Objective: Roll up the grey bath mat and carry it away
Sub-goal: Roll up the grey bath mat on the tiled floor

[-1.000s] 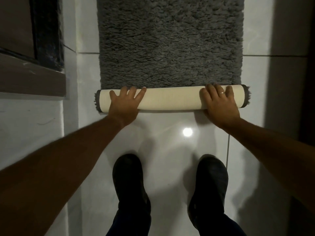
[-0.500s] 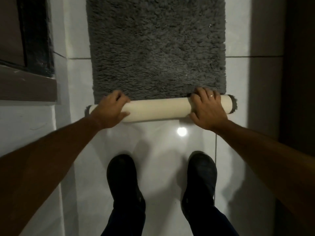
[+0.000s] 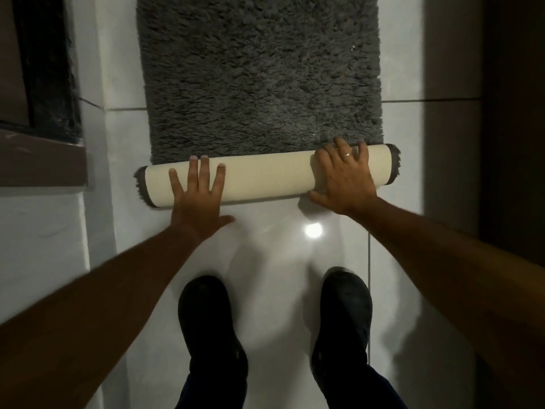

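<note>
The grey bath mat (image 3: 259,78) lies shaggy side up on the white tiled floor and runs away from me. Its near end is rolled into a cream-backed roll (image 3: 265,180) lying crosswise, with grey pile showing at both ends. My left hand (image 3: 197,199) lies flat on the roll's left part, fingers spread, thumb on the floor side. My right hand (image 3: 343,178), with a ring on it, cups the roll near its right end, fingers over the top and thumb on the near side.
My two black shoes (image 3: 212,329) (image 3: 343,323) stand on the glossy tile just behind the roll. A brown ledge (image 3: 41,160) and a dark frame (image 3: 44,69) sit to the left. A dark wall (image 3: 513,143) closes off the right side.
The roll has grown thicker and moved further along the mat. My left hand has gone from curled over the roll to flat with fingers spread, nearer the middle.
</note>
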Tool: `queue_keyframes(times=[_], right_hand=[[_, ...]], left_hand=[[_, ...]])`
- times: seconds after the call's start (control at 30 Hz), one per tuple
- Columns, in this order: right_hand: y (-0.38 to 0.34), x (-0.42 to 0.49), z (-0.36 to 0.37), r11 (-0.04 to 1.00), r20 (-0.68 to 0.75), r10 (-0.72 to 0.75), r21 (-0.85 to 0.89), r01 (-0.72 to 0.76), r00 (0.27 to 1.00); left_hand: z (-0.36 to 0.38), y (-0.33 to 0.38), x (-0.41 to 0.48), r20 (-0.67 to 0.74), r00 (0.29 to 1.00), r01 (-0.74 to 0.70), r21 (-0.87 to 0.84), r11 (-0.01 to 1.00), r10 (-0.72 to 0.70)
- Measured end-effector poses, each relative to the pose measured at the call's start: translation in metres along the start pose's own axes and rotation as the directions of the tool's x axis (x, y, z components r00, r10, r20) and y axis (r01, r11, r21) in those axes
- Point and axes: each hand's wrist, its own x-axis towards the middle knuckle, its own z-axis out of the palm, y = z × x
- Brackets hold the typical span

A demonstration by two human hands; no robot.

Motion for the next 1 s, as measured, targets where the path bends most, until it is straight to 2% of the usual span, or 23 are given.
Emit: queue_keyframes(times=[0.17, 0.27, 0.37, 0.5, 0.6, 0.67, 0.73, 0.8, 0.87, 0.9, 0.93, 1.0], right_hand=[[0.012, 0.009, -0.004, 0.999, -0.044, -0.027, -0.036, 0.025, 0.999], [0.015, 0.019, -0.007, 0.999, -0.039, -0.001, -0.053, -0.001, 0.999], [0.015, 0.028, -0.012, 0.997, 0.025, -0.005, -0.079, 0.007, 1.0], [0.004, 0.031, -0.009, 0.991, 0.082, 0.006, -0.134, 0.005, 0.997], [0.003, 0.027, -0.011, 0.995, 0.049, -0.013, -0.102, 0.018, 0.999], [0.012, 0.026, -0.016, 0.997, 0.068, -0.059, -0.048, 0.062, 0.996], [0.017, 0.02, -0.023, 0.993, 0.144, -0.115, 0.035, 0.111, 0.983], [0.016, 0.012, -0.027, 0.982, 0.236, -0.155, 0.139, 0.124, 0.959], [0.009, 0.0, -0.026, 0.971, 0.342, -0.175, 0.213, 0.106, 0.923], [0.006, -0.006, -0.024, 0.968, 0.377, -0.176, 0.232, 0.091, 0.909], [0.004, -0.011, -0.02, 0.966, 0.387, -0.172, 0.248, 0.077, 0.906], [0.006, -0.014, -0.017, 0.955, 0.35, -0.157, 0.292, 0.052, 0.923]], left_hand=[[-0.019, -0.004, 0.032, 0.019, 0.996, 0.089, -0.007, 0.996, -0.089], [-0.026, -0.013, 0.042, -0.018, 0.999, 0.039, -0.036, 0.999, -0.04], [-0.025, -0.027, 0.045, -0.106, 0.994, -0.04, -0.113, 0.993, 0.028], [-0.028, -0.025, 0.05, 0.067, 0.997, -0.033, -0.031, 0.999, 0.035], [-0.031, -0.022, 0.05, 0.046, 0.998, -0.03, -0.072, 0.997, 0.033], [-0.042, -0.029, 0.052, 0.118, 0.991, -0.046, -0.137, 0.989, 0.063], [-0.059, -0.036, 0.053, 0.274, 0.952, -0.073, -0.231, 0.97, 0.137], [-0.069, -0.034, 0.047, 0.48, 0.853, -0.033, -0.34, 0.94, 0.203], [-0.062, -0.029, 0.036, 0.598, 0.761, 0.04, -0.432, 0.901, 0.253], [-0.056, -0.026, 0.028, 0.582, 0.773, 0.045, -0.448, 0.893, 0.253], [-0.051, -0.026, 0.018, 0.502, 0.833, 0.015, -0.437, 0.899, 0.23], [-0.039, -0.031, 0.0, 0.188, 0.96, -0.14, -0.324, 0.936, 0.208]])
